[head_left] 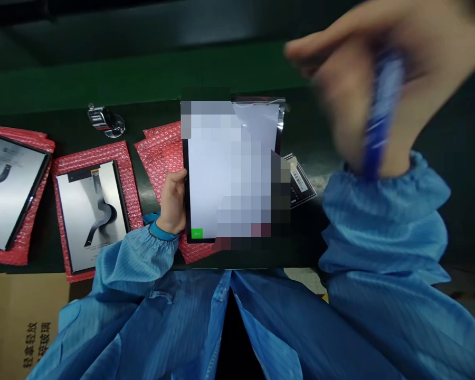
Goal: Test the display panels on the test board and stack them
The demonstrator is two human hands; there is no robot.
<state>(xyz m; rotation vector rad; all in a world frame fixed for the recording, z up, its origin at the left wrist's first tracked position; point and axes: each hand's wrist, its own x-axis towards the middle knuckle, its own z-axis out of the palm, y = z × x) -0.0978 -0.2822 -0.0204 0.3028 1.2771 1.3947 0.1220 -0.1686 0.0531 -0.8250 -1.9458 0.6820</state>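
My left hand point(173, 203) grips the left edge of a lit display panel point(206, 179), thumb on its front side. The screen glows white, with a small green box at its lower left corner. Clear film point(257, 113) shows along the top right of the panel. Much of the panel is covered by pixelated blocks, so its right side is hidden. Raised at the upper right and smeared by motion, my right hand point(364, 89) holds a blue pen point(382, 116), apart from the panel. One finger of that hand points left.
Red bubble wrap point(158, 158) lies under the panel. Two more display panels, a near one point(77, 211) and a far-left one point(13, 158), rest on bubble wrap. A metal tape dispenser point(106, 121) stands behind them. A black labelled card point(301, 184) and a cardboard box point(19, 316) also show.
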